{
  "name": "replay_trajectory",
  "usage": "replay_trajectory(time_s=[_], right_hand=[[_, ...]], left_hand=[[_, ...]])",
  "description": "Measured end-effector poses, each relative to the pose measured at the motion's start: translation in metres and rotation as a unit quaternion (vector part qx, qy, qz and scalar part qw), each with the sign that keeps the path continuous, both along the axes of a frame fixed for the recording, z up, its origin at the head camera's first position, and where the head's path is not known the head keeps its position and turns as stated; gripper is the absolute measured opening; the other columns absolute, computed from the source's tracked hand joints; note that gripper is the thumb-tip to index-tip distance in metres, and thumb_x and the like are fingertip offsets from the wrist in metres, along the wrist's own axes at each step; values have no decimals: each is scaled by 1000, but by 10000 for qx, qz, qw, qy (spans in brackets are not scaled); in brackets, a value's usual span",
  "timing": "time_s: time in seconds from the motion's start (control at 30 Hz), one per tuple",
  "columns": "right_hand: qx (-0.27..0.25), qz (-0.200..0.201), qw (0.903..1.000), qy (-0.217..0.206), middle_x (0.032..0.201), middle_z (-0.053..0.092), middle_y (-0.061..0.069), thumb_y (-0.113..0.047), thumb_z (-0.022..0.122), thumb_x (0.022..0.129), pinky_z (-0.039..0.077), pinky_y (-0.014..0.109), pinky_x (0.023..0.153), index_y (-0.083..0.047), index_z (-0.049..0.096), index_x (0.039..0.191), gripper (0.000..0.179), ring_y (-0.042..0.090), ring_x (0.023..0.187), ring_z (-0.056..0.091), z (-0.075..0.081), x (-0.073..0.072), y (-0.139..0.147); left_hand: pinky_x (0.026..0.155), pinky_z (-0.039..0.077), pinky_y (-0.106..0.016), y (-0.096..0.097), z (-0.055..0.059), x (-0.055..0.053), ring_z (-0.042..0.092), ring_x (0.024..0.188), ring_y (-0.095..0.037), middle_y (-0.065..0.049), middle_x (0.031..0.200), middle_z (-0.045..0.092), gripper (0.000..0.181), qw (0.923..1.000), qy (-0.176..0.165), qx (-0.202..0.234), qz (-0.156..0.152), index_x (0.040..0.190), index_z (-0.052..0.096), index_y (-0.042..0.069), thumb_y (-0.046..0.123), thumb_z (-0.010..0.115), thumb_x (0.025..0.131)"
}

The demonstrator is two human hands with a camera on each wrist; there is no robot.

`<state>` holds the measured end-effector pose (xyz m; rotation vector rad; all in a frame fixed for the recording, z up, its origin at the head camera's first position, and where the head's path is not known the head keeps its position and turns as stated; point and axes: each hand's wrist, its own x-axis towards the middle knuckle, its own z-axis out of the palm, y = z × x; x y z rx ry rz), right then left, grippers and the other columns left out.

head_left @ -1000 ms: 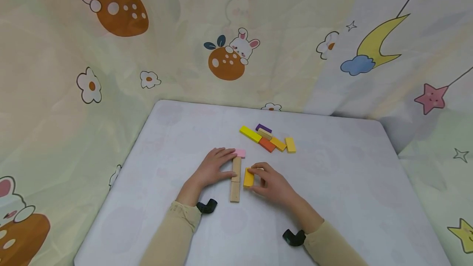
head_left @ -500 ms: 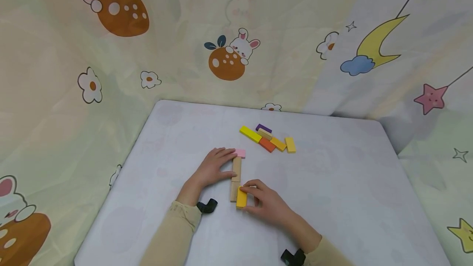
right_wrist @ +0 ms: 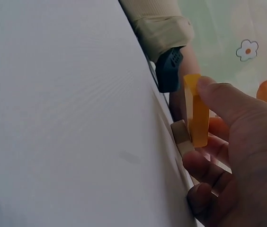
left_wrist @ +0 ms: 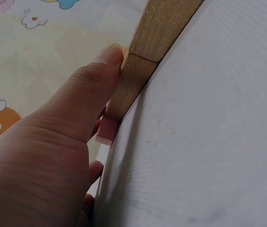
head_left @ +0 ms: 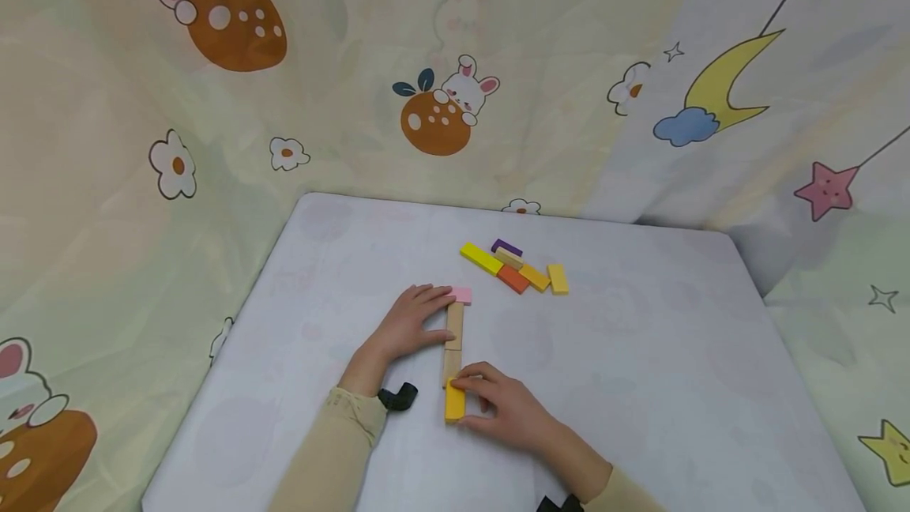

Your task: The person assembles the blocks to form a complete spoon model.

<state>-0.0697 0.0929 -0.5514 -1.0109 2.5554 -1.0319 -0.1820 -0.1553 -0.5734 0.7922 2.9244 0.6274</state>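
Note:
My right hand (head_left: pixel 513 414) pinches an orange-yellow wooden block (head_left: pixel 455 403) between thumb and fingertips. In the head view this block overlaps the near end of a row of two plain wooden blocks. The right wrist view shows the orange-yellow block (right_wrist: pixel 199 116) tilted, above and beside a plain block (right_wrist: pixel 178 131). My left hand (head_left: pixel 408 324) lies along the left of the row, its thumb touching the side of the farther plain block (head_left: pixel 454 325). Its fingers reach to a pink block (head_left: pixel 462 296) set crosswise at the far end. In the left wrist view the thumb (left_wrist: pixel 110 56) rests near the joint between the plain blocks.
Farther back lies a loose group of blocks: bright yellow (head_left: pixel 481 257), purple (head_left: pixel 508 246), orange-red (head_left: pixel 513 279), plain wood and two yellowish ones. The white table (head_left: pixel 640 354) ends at a cartoon-printed cloth (head_left: pixel 341 62) behind. Black wrist devices (head_left: pixel 400 397) sit below both sleeves.
My right hand has moved the orange-yellow block toward me and left, from beside the row to over its near end. My left hand and the back blocks have stayed still.

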Motion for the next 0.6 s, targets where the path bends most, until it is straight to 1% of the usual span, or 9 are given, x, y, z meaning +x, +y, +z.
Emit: replay_trajectory(time_s=[0.1, 0.3, 0.43, 0.57, 0.6], right_hand=[[-7, 52, 10000, 62, 133, 53, -13, -50, 70, 88, 46, 11, 65, -29, 61, 133, 50, 1, 74, 51, -1, 2, -2], [-44, 78, 9994, 320, 132, 54, -13, -50, 70, 87, 46, 10, 66, -28, 62, 131, 49, -3, 76, 50, -4, 5, -3], [-100, 106, 9993, 352, 130, 56, -13, -51, 70, 87, 46, 10, 67, -28, 63, 129, 48, -4, 76, 50, -6, 6, -4], [60, 160, 9986, 492, 130, 56, -13, -54, 68, 88, 47, 10, 68, -29, 63, 130, 49, -4, 78, 52, -8, 6, -4], [145, 179, 9981, 566, 131, 56, -13, -55, 67, 88, 49, 12, 71, -29, 62, 130, 50, -3, 83, 54, -8, 6, -4]], left_hand=[[126, 18, -45, 0, -1, 0, 33, 147, -24, 11, 158, 38, 72, 10000, 46, 7, -8, 149, 44, 31, 61, 64, 87], [126, 17, -45, 0, -2, 0, 32, 147, -23, 12, 158, 38, 72, 10000, 48, 3, 3, 149, 44, 30, 62, 64, 87], [126, 17, -44, 1, -1, 0, 32, 147, -23, 12, 158, 38, 72, 10000, 19, 9, 16, 149, 44, 30, 62, 64, 87], [126, 16, -44, 1, 0, 0, 31, 148, -23, 12, 158, 38, 72, 10000, -31, 5, 22, 149, 44, 31, 62, 64, 87], [126, 16, -44, 1, 0, 0, 31, 148, -23, 12, 158, 38, 72, 10000, -45, 6, 18, 150, 44, 31, 62, 63, 87]])
